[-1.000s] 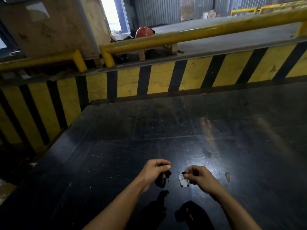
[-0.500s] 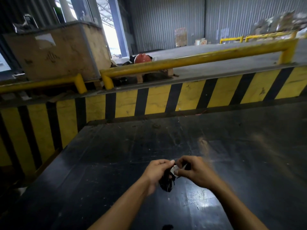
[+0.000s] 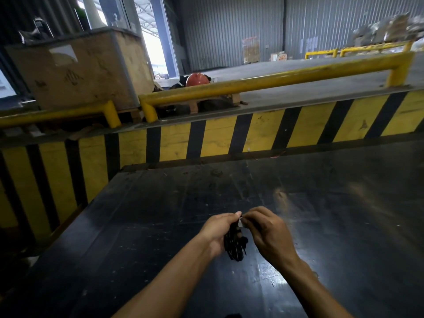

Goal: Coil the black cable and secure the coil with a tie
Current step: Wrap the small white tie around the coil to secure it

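A small bundle of black cable (image 3: 234, 245) hangs in loops from my left hand (image 3: 216, 230), which is closed around its upper part above the dark table (image 3: 142, 226). My right hand (image 3: 267, 230) is right beside it, fingertips pinching a small pale tie (image 3: 240, 222) at the top of the coil. The two hands touch at the fingertips. Most of the tie is hidden between the fingers.
A yellow-and-black striped barrier (image 3: 206, 138) runs along the table's far and left sides, topped by a yellow rail (image 3: 263, 82). Behind it stand a wooden crate (image 3: 87, 70) and an orange helmet (image 3: 197, 79).
My right hand picked the pale tie off the table and brought it to the coil in my left hand. Both hands came together and lifted. The camera tilted upward.
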The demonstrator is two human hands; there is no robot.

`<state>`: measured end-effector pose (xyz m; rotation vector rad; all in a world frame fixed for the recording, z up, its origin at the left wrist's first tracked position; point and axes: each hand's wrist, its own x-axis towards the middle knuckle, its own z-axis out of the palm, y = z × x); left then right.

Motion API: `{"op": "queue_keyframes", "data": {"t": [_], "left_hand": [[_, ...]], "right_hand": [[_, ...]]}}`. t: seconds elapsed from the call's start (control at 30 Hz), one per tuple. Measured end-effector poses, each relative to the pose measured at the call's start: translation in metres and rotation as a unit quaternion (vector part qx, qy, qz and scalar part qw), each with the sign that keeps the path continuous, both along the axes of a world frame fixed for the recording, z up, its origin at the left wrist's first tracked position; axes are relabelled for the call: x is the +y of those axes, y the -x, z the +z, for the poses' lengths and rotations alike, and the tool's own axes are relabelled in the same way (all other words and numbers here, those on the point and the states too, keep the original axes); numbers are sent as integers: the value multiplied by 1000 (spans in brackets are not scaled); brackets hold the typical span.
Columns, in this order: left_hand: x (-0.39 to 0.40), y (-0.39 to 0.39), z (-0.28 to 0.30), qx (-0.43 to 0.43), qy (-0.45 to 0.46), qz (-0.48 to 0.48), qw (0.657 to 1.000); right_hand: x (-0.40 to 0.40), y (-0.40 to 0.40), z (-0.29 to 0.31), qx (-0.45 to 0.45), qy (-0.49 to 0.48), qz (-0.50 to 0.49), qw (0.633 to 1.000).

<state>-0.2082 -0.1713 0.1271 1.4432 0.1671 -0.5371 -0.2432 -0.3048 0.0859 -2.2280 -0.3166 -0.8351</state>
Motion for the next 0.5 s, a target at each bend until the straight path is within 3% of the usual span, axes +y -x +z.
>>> {"op": "queue_keyframes", "data": {"t": [0.2,0.37,0.43,0.5], "left_hand": [[-1,-2,7,-31,14,1,999],[8,-2,27,-20,20,-103,994],[12,-4,33,-32,-32,-107,993],[17,-6,37,-48,-60,-114,991]], "right_hand": [[10,10,19,-49,-144,56,987],[8,16,29,67,-394,157,903],[-4,11,36,58,-423,139,893],[-19,5,42,64,-393,105,911]]}}
